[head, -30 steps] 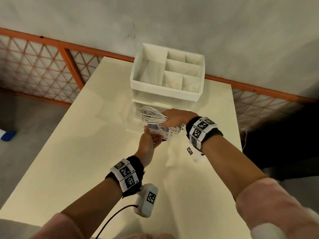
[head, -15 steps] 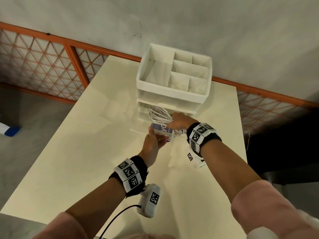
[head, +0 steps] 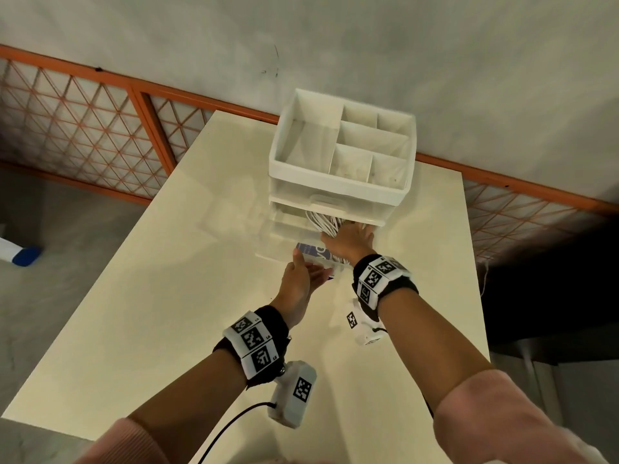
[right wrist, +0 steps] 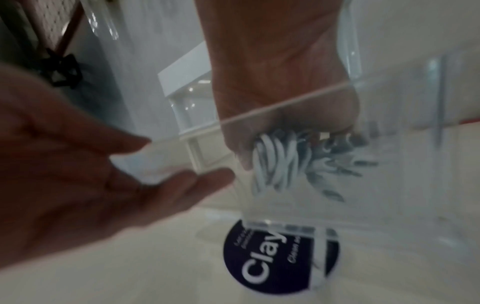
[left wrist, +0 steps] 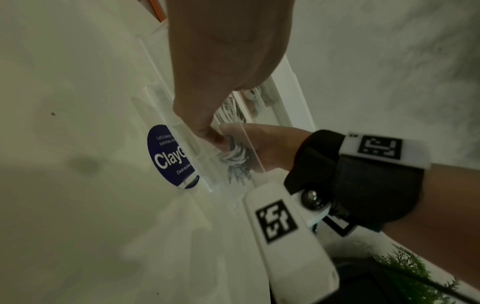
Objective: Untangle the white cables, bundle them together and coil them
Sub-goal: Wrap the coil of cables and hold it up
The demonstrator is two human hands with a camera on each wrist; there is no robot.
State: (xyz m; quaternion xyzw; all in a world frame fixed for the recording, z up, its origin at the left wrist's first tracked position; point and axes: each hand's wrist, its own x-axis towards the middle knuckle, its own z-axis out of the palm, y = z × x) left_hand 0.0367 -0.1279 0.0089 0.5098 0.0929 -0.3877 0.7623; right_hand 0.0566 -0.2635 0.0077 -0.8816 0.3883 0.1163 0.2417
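The right hand [head: 348, 242] curls its fingers round the coiled white cables [head: 323, 224] and lowers them into the clear drawer [head: 284, 239] of the organiser [head: 338, 192] by the worktop's far edge. The left hand [head: 298, 279], fingers spread straight, steadies the drawer front, seemingly to keep it open. The clear plastic blurs the cable ends.

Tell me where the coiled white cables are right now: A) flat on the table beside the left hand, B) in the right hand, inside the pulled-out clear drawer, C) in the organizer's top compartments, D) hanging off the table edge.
B: the right hand grips the coiled white cables inside the clear drawer, which the left hand holds at its front.
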